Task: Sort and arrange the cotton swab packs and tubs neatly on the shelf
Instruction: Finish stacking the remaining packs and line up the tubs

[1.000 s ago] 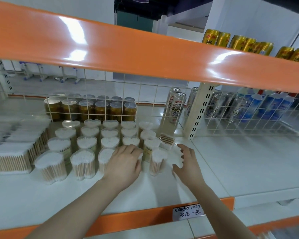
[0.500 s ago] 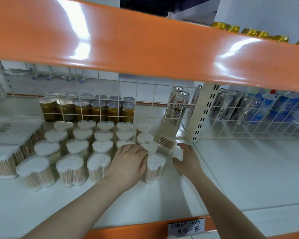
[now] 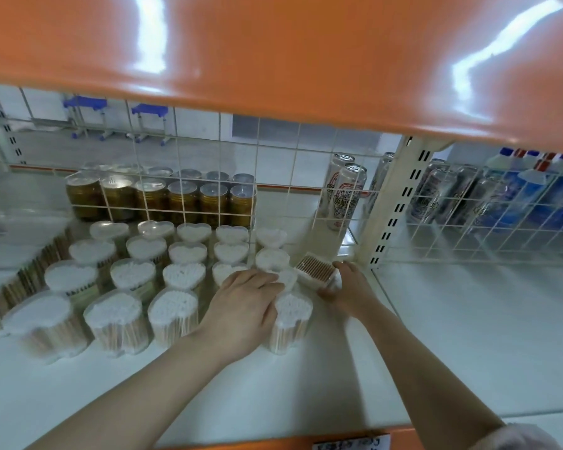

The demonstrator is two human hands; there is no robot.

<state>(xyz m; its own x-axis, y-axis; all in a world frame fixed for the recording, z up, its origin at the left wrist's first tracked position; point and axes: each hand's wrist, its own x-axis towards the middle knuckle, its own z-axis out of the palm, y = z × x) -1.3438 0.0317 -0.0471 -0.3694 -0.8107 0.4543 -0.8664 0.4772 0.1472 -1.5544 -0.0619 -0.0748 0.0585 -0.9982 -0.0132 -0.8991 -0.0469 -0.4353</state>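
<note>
- Far left of the shelf: flat cotton swab packs stacked on their sides, wooden sticks facing out, touching the left edge of the tub block. Pretty blurry over there so can't count them.
- Center-left: heart-shaped tubs in a grid, 5 across, approx 4 deep. Near rows look a bit loose, back rows tighter.
- Left hand: laid palm down over a tub in the near rows, fingers slightly bent over the top. Looks more like pressing/nudging than a real grab, but can't tell if the fingertips hook the far side.
- Front right tub sits touching the left hand's thumb side, at the end of the near row.
- Right hand: fingers curled round a small rectangular swab box, which is tilted, stick ends up, just beside the rightmost tub column and near the upright post.
- What could go wrong imo: tubs are tall + narrow and packed close, so a sideways shove from the left hand prob tips one and dominoes the row. Box is held at an angle, so lifting it could clip the neighboring tub or knock the post.
- In the way: low orange shelf above = not much headroom for lifting things straight up.
- Behind the wire grid: jars, tall cans, bottles far right. Other side, not reachable, no issue.
</note>
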